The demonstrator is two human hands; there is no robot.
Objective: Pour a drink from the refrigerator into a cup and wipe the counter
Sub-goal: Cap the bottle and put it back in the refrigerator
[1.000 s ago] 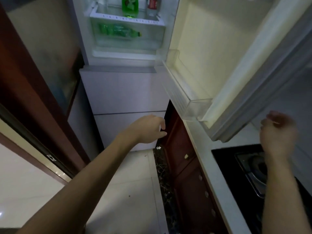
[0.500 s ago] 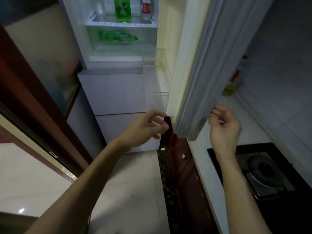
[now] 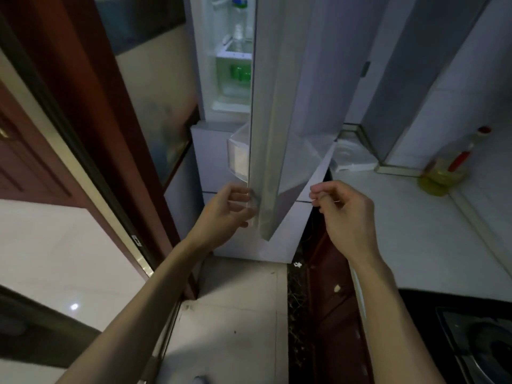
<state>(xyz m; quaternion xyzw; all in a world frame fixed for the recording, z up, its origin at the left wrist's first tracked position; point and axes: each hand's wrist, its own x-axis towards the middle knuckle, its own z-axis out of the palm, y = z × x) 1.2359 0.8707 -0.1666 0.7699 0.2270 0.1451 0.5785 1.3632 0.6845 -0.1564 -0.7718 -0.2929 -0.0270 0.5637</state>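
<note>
Checked hands first. Found left hand (image 3: 224,214) low on the inner edge of the tall white refrigerator door (image 3: 288,106), with curled fingers (image 3: 245,189) touching that edge; unable to tell whether gripping or merely resting there. Found right hand (image 3: 346,217) just beside the door's outer face, apart from it, loosely curled and grasping nothing.

Noted white upright refrigerator (image 3: 210,151) at the left end of the counter, with its door swung almost closed and only a narrow lit gap showing the interior. Recorded white countertop (image 3: 410,239) to the right of the door. Logged pale tiled floor (image 3: 235,314) beneath both forearms. Logged dark red wooden cabinet fronts (image 3: 327,314) under the countertop's front edge. Logged black hob (image 3: 471,345) at the countertop's near right corner, partly out of view.

Noted clear plastic door bin (image 3: 237,159) on the door's inner side, just above the left hand. Noted blurred bottle of yellow liquid with red cap (image 3: 443,173), upright at the countertop's back edge, near the wall.

Located the task's drink: green plastic bottle (image 3: 240,74), seen only in part through the gap, inside the clear drawer at the bottom of the lit compartment; orientation not determinable. Noted clear bottle (image 3: 240,12) upright on the shelf above that drawer.
</note>
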